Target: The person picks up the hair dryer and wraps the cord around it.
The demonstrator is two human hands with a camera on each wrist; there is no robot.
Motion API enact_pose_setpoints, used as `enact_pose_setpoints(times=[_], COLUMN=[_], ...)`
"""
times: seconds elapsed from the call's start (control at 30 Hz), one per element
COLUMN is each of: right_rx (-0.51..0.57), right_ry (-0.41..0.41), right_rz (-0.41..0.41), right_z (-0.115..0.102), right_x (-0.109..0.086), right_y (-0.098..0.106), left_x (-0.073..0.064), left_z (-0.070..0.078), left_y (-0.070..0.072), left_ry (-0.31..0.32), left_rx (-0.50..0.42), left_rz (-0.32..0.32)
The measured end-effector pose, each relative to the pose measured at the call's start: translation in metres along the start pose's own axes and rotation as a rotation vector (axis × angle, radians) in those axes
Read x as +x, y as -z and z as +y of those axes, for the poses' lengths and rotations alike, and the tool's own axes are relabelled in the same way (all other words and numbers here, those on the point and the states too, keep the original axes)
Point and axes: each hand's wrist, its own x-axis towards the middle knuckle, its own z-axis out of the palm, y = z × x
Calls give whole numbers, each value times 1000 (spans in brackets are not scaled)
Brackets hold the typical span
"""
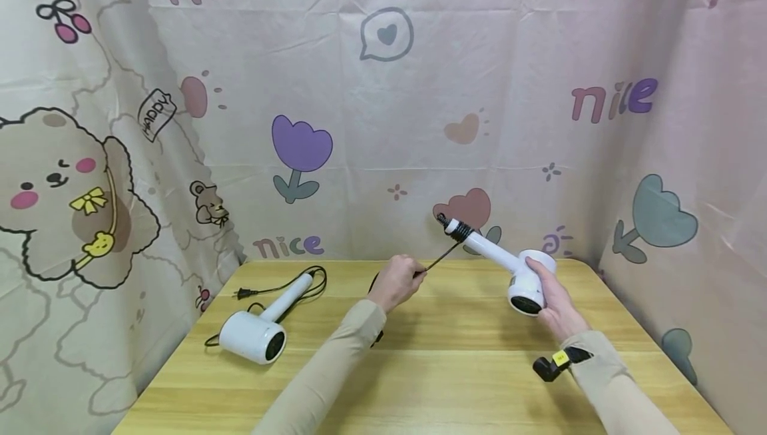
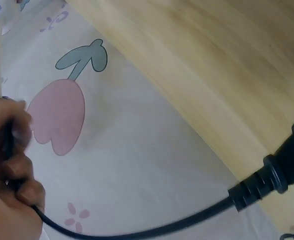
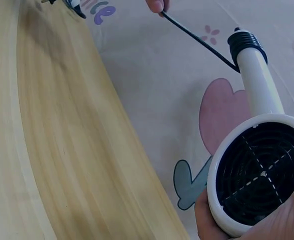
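Cord [image 1: 443, 257] is pinched in the curled fingers of the left hand [image 1: 395, 282], in the head view, and is stretched straight to the coils [image 1: 460, 231] near the end of the handle [image 1: 491, 249] of one hair dryer [image 1: 520, 275]. This hair dryer is held up over the right part of the table [image 1: 455, 382], its handle tilted upward to the left, and its body [image 1: 527, 290] is grasped by the right hand [image 1: 554, 302]. On the left part of the table a second hair dryer [image 1: 248, 336] is seen, touched by neither hand, with its wire [image 1: 271, 288] loose around it. The step in hand is judged to be the winding of the cord round the handle, although the direction of turning cannot be told.

In the left wrist view, the cord is enclosed by the fingers, and a free length is curved toward the plug [image 2: 287, 162]. Some cord is thus judged to be not yet wound.

In the right wrist view, the rim [image 3: 212, 182] around the dark grille [image 3: 259, 172] is clasped by the right hand; some fingertips are hidden. For the next move, one more turn seems to be called for, with the cord held tight and the body held firmly.
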Motion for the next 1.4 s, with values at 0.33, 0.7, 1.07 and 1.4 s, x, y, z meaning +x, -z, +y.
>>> enact_pose_setpoints(times=[0.33, 0.7, 1.07, 1.4], right_rx=[-55, -690, -1152, -1251], right_ry=[76, 539, 777, 779], right_rz=[67, 407, 263, 79], right_z=[3, 9, -2, -4], right_x=[-1, -1, -5, -4], right_y=[0, -4, 0, -5], left_x=[-2, 3, 12, 10], left_z=[15, 31, 25, 9], left_y=[-1, 2, 14, 23], left_ry=[-24, -152, -156, -119], left_rx=[-51, 50, 142, 106], left_rz=[-62, 45, 151, 157])
